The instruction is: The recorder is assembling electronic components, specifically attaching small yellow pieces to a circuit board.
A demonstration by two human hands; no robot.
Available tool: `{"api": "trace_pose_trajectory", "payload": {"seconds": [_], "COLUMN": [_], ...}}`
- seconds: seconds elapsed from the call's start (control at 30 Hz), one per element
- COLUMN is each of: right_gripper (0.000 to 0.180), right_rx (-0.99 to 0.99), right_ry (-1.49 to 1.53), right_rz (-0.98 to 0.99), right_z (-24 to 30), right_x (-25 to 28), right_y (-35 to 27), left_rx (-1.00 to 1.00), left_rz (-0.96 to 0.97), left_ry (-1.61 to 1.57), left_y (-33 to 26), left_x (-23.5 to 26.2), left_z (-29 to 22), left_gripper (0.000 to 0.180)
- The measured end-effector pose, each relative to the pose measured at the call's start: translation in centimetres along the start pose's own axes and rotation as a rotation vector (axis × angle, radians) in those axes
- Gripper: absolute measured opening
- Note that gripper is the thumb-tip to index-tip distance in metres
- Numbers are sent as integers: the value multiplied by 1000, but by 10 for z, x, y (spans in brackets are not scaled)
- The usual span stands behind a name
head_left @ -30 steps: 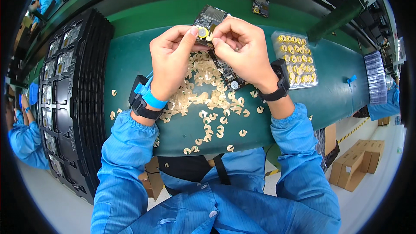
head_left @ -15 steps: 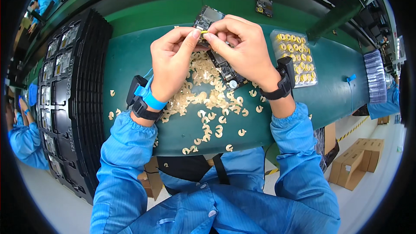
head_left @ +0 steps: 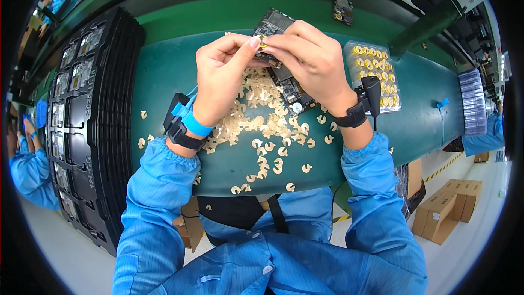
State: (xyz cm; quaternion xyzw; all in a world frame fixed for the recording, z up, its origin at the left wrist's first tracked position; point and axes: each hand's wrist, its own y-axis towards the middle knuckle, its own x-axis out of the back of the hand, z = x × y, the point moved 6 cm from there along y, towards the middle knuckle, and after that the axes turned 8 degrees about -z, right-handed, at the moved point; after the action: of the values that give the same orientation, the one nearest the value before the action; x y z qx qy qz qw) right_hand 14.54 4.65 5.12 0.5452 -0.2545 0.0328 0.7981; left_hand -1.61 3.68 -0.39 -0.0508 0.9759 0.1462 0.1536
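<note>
Dark rectangular circuit board [head_left: 284,71] held above the green mat's [head_left: 158,76] far edge. Small yellow ring-shaped part [head_left: 263,43] pinched closed between left hand [head_left: 221,79] and right hand [head_left: 311,60] fingertips. Step judged: part being seated on board; precise alignment is needed next.
</note>
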Motion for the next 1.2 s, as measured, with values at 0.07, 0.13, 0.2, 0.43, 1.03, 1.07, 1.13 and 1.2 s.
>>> {"api": "trace_pose_trajectory", "payload": {"seconds": [0.07, 0.13, 0.2, 0.43, 1.03, 1.07, 1.13, 1.2], "right_gripper": [12, 12, 12, 10, 22, 22, 20, 19], "right_rx": [-98, -205, -313, -512, -207, -177, -151, -124], "right_ry": [133, 158, 178, 364, -20, -40, 9, 55], "right_rz": [-22, 8, 39, 37, 2, 19, 71, 123], "right_z": [-3, -4, -9, -21, 5, 7, 3, -1], "right_x": [0, 4, 2, -10, 10, 11, 5, 1], "right_y": [4, 5, 3, -7, 15, 15, 11, 8], "left_rx": [-9, -18, -65, -109, -140, -135, -129, -139], "left_rz": [-19, -36, -26, 30, -1, 13, 28, 78], "left_ry": [-17, -37, 43, 112, 174, 193, 212, 303], "left_y": [-1, 0, 1, -3, 1, 1, 2, 3], "left_x": [0, 2, 2, -1, 2, 1, 2, 4], "left_z": [-1, -2, -4, -6, -6, -6, -5, -3], "left_gripper": [19, 18, 19, 18, 17, 17, 16, 16]}}
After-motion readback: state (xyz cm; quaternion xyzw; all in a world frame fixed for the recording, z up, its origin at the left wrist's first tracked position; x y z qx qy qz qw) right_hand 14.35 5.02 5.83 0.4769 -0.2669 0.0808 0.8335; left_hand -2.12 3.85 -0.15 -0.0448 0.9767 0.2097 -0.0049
